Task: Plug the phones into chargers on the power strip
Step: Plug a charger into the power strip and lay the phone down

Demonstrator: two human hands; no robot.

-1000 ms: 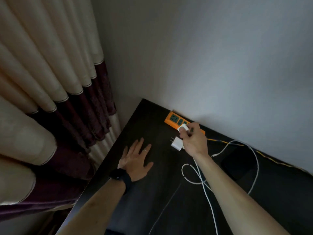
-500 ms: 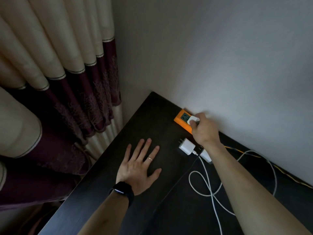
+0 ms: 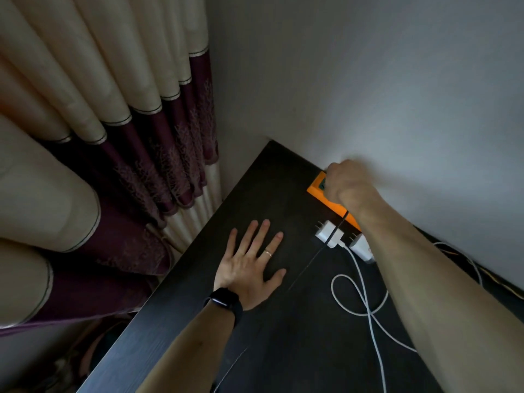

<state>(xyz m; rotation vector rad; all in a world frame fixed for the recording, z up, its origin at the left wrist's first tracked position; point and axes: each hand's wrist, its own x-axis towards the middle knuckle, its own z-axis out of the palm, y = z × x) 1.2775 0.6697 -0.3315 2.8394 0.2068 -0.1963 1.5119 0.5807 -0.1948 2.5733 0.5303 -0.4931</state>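
An orange power strip lies on the dark table against the wall. My right hand is curled over its far-left end, fingers pointing down onto the sockets. The white charger it grips is hidden under the hand. A thin black cable runs from that hand across the table. Two more white chargers lie unplugged just in front of the strip, one trailing a looped white cable. My left hand lies flat on the table, fingers spread. No phone is in view.
Cream and maroon curtains hang left of the table's edge. A grey wall stands right behind the strip. Thin yellow and white cords run along the wall to the right.
My right hand carried the white charger from the middle of the strip to its far-left end and lowered onto the socket, hiding the charger. The left hand stayed flat.
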